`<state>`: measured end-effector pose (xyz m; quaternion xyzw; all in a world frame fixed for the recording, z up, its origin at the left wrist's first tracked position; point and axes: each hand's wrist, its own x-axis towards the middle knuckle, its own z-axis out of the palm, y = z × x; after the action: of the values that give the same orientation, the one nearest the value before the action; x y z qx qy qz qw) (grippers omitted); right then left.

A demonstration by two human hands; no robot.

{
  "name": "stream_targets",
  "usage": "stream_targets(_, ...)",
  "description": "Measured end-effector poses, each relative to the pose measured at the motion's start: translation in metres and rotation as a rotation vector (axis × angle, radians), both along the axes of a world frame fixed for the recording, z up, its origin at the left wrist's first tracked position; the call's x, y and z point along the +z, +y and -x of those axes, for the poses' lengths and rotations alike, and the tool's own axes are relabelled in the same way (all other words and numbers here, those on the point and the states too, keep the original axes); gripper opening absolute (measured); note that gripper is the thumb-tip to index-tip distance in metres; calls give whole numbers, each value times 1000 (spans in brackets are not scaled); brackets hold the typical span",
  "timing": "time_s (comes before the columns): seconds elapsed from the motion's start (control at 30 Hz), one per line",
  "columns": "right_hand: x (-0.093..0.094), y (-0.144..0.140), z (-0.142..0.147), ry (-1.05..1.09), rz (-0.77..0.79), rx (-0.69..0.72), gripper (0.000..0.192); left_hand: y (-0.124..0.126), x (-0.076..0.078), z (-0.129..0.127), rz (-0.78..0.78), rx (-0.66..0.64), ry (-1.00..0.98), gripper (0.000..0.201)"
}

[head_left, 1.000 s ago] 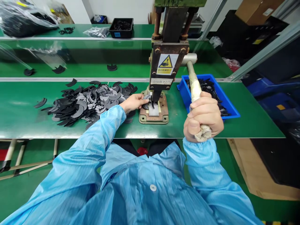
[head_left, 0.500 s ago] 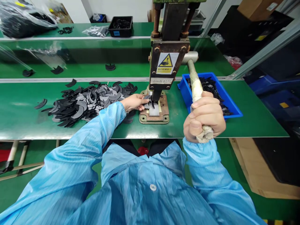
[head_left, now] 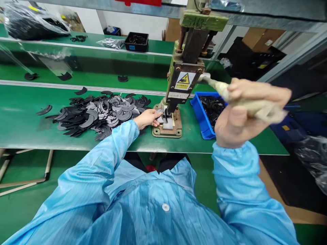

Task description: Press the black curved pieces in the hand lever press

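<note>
Gripping tightly, the right hand point(head_left: 245, 109) is being kept wrapped around the cloth-bound lever point(head_left: 230, 93) of the press point(head_left: 182, 85), though blur is softening its outline. A grey part point(head_left: 160, 119) is being pinched by the left hand point(head_left: 148, 118) on the press base point(head_left: 167, 131), probably under the punch. Beside it, a pile point(head_left: 102, 110) is lying on the table point(head_left: 20, 126), and a blue bin point(head_left: 201, 114) is sitting to the right.

The press point(head_left: 178, 92) stands at the bench's point(head_left: 25, 129) centre. At its 9 o'clock lies the pile point(head_left: 99, 112); at 3 o'clock sits the bin point(head_left: 201, 115), parts in it. At 12 o'clock, behind, a tray point(head_left: 136, 41) sits on the far bench.
</note>
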<state>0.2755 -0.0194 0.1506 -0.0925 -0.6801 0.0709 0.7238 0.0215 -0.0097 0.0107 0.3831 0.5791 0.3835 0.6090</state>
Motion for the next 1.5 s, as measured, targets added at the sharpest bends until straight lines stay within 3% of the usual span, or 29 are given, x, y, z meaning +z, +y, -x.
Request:
stream_targets(0.1, 31, 14, -6, -36, 63, 26, 49, -26, 9, 4, -72, 8, -3, 32)
stream_targets(0.17, 22, 18, -7, -7, 135, -56, 54, -50, 20, 8, -139, 14, -4, 37)
stream_targets(0.23, -11, 13, -4, 31, 267, -130, 50, -75, 31, 11, -207, 3, -17, 42)
stream_targets(0.33, -82, -13, 11, -171, 494, 69, 35, -108, 44, 10, -279, -23, -43, 51)
stream_targets(0.4, -124, -38, 26, -320, 599, 201, 35, -124, 47, 6, -302, -31, -56, 54)
stream_targets(0.47, -151, -61, 41, -375, 677, 276, 36, -134, 48, 0, -306, -36, -61, 55)
stream_targets(0.53, -164, -76, 52, -361, 744, 290, 33, -141, 46, -6, -298, -45, -60, 55)
stream_targets(0.7, -170, -84, 58, -270, 843, 237, 33, -150, 44, -15, -273, -52, -22, 52)
stream_targets(0.83, -170, -90, 55, -255, 859, 222, 38, -153, 45, -17, -299, -46, 33, 47)
stream_targets(0.97, -173, -96, 53, -270, 844, 201, 35, -150, 44, -19, -238, -97, -31, 46)
stream_targets(1.2, -162, -90, 37, -458, 737, 171, 21, -141, 42, -9, -207, -87, -19, 49)
stream_targets(1.5, -150, -89, 25, -621, 533, 132, 13, -147, 35, -8, -236, -121, 81, 45)
